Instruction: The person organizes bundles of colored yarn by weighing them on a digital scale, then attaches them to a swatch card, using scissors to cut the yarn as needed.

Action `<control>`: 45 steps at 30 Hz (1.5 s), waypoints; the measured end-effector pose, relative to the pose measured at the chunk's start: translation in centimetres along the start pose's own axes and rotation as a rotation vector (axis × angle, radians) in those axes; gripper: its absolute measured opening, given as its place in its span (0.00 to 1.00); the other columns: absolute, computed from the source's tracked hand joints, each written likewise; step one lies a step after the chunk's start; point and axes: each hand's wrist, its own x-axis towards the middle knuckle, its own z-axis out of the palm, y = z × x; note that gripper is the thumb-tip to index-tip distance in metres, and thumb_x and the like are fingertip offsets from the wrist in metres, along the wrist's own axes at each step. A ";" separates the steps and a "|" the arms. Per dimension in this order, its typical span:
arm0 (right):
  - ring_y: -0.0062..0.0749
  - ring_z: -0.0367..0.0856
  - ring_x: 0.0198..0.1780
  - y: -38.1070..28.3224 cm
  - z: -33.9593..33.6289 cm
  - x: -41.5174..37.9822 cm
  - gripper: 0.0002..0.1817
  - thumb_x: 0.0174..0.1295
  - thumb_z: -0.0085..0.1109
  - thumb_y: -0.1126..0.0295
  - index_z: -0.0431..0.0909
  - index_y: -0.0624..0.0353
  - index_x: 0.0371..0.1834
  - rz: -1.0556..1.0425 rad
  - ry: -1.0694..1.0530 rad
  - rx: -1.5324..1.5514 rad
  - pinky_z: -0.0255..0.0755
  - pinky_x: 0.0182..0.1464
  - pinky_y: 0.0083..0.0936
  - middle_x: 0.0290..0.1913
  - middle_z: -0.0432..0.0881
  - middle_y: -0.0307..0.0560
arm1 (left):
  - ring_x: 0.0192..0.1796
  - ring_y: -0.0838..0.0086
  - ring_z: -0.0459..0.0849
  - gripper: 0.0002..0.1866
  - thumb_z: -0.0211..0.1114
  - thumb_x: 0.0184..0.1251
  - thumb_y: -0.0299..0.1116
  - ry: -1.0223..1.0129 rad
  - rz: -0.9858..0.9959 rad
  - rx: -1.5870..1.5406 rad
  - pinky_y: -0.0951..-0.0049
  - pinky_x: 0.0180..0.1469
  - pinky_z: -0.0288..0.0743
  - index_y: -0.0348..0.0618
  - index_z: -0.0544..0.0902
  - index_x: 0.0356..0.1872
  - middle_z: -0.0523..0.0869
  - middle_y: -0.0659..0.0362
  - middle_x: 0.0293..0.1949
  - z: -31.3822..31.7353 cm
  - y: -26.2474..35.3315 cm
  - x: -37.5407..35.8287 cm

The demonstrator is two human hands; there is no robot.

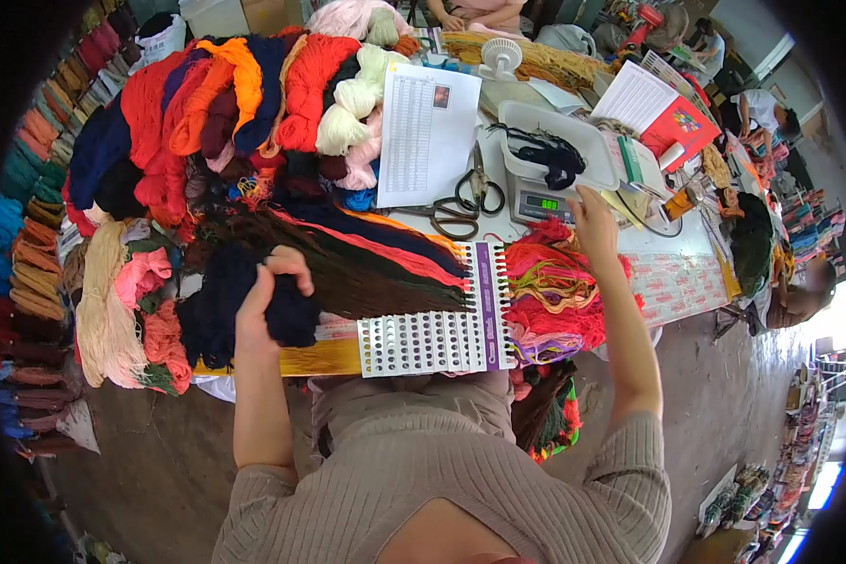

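My left hand point(271, 282) is closed round a bundle of dark navy yarn point(218, 305) at the table's left front. My right hand point(594, 226) is beside the digital scale point(542, 206), its fingers extended and near the end of a dark thread bundle point(562, 167). That bundle lies in a white plastic tray point(597, 155) on the scale, hanging partly over the rim; the green display is lit. Between my hands lies a white punched thread card point(423, 345) with a purple strip. Black, navy, pink and orange threads point(376, 249) run leftward from its holes.
Coloured yarn skeins point(320, 85) are heaped at the back left. Two pairs of scissors point(479, 188) lie beside a printed sheet point(430, 132). Pink and multicoloured threads point(555, 305) lie right of the card. A small white fan point(501, 58) stands behind; other people are farther back.
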 end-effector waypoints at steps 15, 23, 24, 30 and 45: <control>0.43 0.79 0.35 -24.9 0.8 -10.2 0.09 0.53 0.58 0.77 0.77 0.61 0.38 -0.157 -0.391 0.946 0.73 0.36 0.30 0.35 0.78 0.49 | 0.54 0.70 0.73 0.16 0.51 0.70 0.37 -0.119 -0.145 0.386 0.72 0.57 0.65 0.35 0.79 0.47 0.75 0.56 0.51 5.5 -5.4 -1.3; 0.27 0.72 0.28 -23.6 -0.4 -10.2 0.04 0.55 0.60 0.77 0.76 0.65 0.32 -0.123 -0.366 0.952 0.65 0.30 0.21 0.28 0.73 0.44 | 0.52 0.73 0.74 0.17 0.52 0.69 0.40 -0.067 -0.190 0.219 0.73 0.55 0.66 0.35 0.80 0.42 0.76 0.56 0.47 6.0 -5.9 -1.3; 0.27 0.72 0.28 -23.4 -0.5 -10.2 0.04 0.55 0.60 0.77 0.75 0.66 0.31 -0.111 -0.353 0.964 0.65 0.30 0.22 0.27 0.73 0.44 | 0.50 0.74 0.75 0.16 0.53 0.69 0.41 -0.032 -0.207 0.172 0.74 0.54 0.67 0.36 0.78 0.42 0.77 0.57 0.45 6.4 -5.8 -1.2; 0.21 0.75 0.28 -22.4 -0.7 -10.4 0.03 0.61 0.54 0.77 0.73 0.66 0.33 -0.058 -0.459 1.023 0.68 0.30 0.16 0.32 0.75 0.42 | 0.46 0.74 0.76 0.16 0.50 0.70 0.42 0.012 -0.284 0.015 0.72 0.52 0.69 0.39 0.78 0.45 0.76 0.58 0.43 5.6 -6.0 -1.0; 0.20 0.74 0.21 -21.7 -1.2 -9.7 0.09 0.65 0.52 0.67 0.73 0.63 0.35 0.413 -0.921 1.370 0.66 0.26 0.13 0.23 0.75 0.39 | 0.19 0.89 0.65 0.17 0.55 0.68 0.43 -0.016 -0.617 -0.049 0.87 0.21 0.58 0.36 0.79 0.41 0.70 0.67 0.20 4.1 -3.8 -0.5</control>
